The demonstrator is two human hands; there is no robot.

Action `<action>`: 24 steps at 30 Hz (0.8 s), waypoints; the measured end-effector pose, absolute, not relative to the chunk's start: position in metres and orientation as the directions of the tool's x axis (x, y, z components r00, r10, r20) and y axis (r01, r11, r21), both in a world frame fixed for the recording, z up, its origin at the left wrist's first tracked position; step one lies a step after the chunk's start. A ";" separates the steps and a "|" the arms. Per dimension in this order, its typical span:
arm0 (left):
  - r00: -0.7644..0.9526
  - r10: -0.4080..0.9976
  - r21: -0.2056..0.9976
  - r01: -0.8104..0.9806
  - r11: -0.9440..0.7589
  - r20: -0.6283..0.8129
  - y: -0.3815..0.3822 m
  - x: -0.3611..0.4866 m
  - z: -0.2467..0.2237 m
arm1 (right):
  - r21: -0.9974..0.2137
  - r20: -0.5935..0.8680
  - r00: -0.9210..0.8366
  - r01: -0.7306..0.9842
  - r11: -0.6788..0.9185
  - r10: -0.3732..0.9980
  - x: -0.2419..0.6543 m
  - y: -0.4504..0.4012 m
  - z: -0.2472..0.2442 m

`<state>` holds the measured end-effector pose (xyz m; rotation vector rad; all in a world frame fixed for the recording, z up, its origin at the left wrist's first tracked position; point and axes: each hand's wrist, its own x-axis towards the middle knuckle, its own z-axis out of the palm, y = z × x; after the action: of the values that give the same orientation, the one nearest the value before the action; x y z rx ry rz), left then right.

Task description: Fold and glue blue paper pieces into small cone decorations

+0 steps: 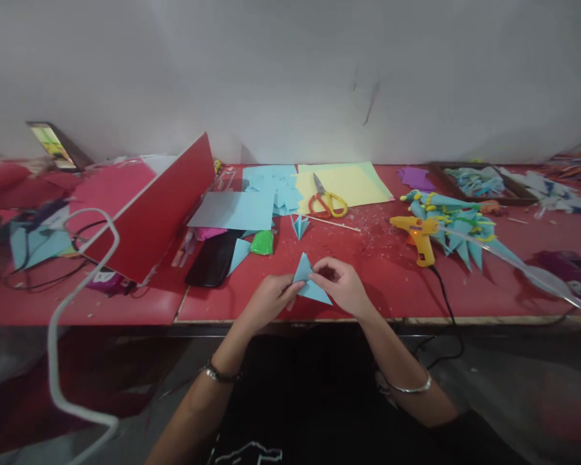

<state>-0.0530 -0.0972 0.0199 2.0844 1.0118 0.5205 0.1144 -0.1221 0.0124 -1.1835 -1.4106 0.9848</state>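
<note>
A folded blue paper triangle (pixel 311 289) is held over the table's front edge, its tip pointing away from me. My left hand (pixel 272 298) pinches its left side between thumb and fingers. On the right side, my right hand (pixel 341 284) has its thumb and fingertips closed on the paper's upper right edge. Just beyond the triangle lies a small folded blue paper piece (pixel 299 227). Another blue triangle (pixel 239 254) rests by a black phone (pixel 213 259), and a bright green piece (pixel 262 243) is beside it.
Scissors (pixel 327 199) lie on yellow sheets (pixel 363 181). A yellow glue gun (pixel 419 237) with a cord stands at right, near blue paper shapes (pixel 459 226). A red board (pixel 169 213) leans at left. A white bent rod (pixel 55 349) rises at the left front.
</note>
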 end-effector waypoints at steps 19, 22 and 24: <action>0.510 0.845 0.948 0.317 -0.012 -0.160 -0.092 -0.048 0.010 | -0.995 0.082 -0.150 0.039 0.088 0.985 0.111 -0.124 0.009; 0.527 0.825 0.964 0.252 0.080 -0.206 -0.092 -0.049 0.013 | -0.944 0.229 -0.212 0.187 0.270 0.950 0.116 -0.125 0.014; 0.542 0.812 0.967 0.235 0.100 -0.216 -0.092 -0.051 0.015 | -0.883 0.314 -0.285 0.262 0.389 0.906 0.120 -0.126 0.017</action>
<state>-0.0506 -0.0919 0.0154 1.4482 0.9612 0.5427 0.1196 -0.1257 0.0168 -1.0225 -1.7701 0.9213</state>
